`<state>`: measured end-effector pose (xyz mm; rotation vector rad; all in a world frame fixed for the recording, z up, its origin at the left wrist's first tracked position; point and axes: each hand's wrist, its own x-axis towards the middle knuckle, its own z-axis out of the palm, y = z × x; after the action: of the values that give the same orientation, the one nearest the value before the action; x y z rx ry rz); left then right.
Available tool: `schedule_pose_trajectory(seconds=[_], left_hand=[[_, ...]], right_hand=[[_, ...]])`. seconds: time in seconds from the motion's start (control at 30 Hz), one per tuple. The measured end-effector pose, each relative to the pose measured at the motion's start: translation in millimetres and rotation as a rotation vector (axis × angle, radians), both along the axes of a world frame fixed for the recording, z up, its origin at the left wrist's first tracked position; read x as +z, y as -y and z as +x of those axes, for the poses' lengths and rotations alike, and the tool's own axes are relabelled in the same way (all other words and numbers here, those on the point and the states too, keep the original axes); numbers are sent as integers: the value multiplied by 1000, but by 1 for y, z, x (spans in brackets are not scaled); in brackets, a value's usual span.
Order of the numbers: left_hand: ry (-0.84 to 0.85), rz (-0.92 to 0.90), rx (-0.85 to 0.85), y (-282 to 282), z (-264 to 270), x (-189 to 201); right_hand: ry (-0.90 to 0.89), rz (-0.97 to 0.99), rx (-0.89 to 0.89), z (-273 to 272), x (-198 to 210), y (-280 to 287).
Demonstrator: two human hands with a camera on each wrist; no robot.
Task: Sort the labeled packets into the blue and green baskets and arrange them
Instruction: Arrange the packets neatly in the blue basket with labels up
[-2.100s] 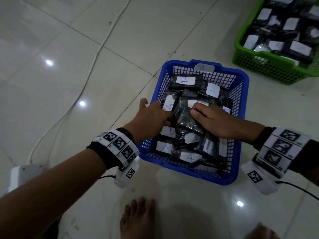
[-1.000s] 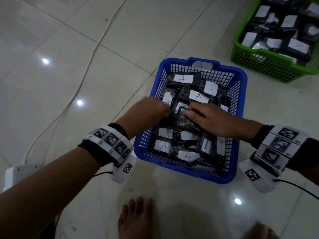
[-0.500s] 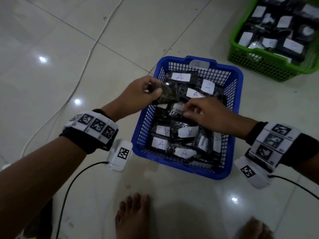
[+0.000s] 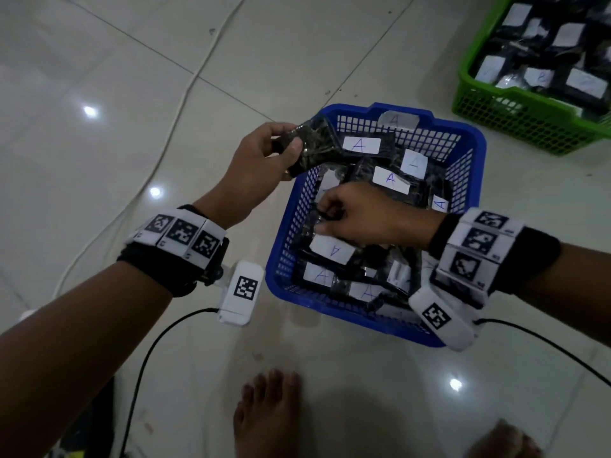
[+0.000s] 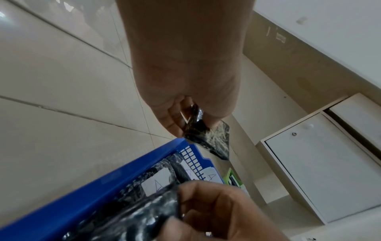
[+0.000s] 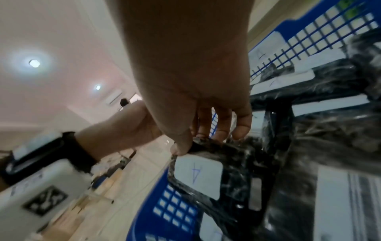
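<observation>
A blue basket point(image 4: 471, 145) on the floor holds several black packets with white labels marked A. My left hand point(image 4: 261, 160) holds one black packet point(image 4: 314, 147) lifted over the basket's far left corner, its label hidden; in the left wrist view the same packet point(image 5: 208, 138) hangs from my fingers. My right hand point(image 4: 350, 213) is inside the basket and pinches the top edge of a labeled packet point(image 4: 332, 249), seen closer as an A packet point(image 6: 198, 176) in the right wrist view. A green basket point(image 4: 529, 117) with more labeled packets stands at the far right.
A white cable point(image 4: 165, 133) runs across the tiled floor on the left. Black wrist-camera cords point(image 4: 145, 358) trail near my bare feet point(image 4: 267, 418) at the bottom. In the left wrist view a white cabinet point(image 5: 321, 163) stands against the wall.
My left hand has pulled a black packet out of the blue basket and raised it to the basket's far left corner. My right hand has closed on a packet's edge inside the basket.
</observation>
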<state>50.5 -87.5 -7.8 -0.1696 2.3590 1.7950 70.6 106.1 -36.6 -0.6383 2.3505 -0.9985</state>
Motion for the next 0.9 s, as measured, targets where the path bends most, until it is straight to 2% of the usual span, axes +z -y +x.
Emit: schedule_pose_trajectory(seconds=[0.23, 0.4, 0.5, 0.6, 0.73, 0.8, 0.9], left_hand=[[9, 11, -33, 7, 4, -4], [54, -67, -163, 7, 8, -9], [42, -263, -297, 8, 8, -8], [-106, -487, -548, 4, 11, -5], [-134, -722, -813, -11, 19, -10], [-133, -889, -842, -19, 24, -16], [-152, -978, -817, -24, 29, -27]], right_hand=[[-34, 51, 37, 31, -31, 16], [-4, 3, -4, 11, -9, -9], [30, 162, 200, 3, 12, -26], [68, 439, 459, 15, 14, -33], [47, 728, 615, 31, 3, -41], [26, 668, 596, 31, 3, -48], [87, 524, 515, 27, 8, -58]])
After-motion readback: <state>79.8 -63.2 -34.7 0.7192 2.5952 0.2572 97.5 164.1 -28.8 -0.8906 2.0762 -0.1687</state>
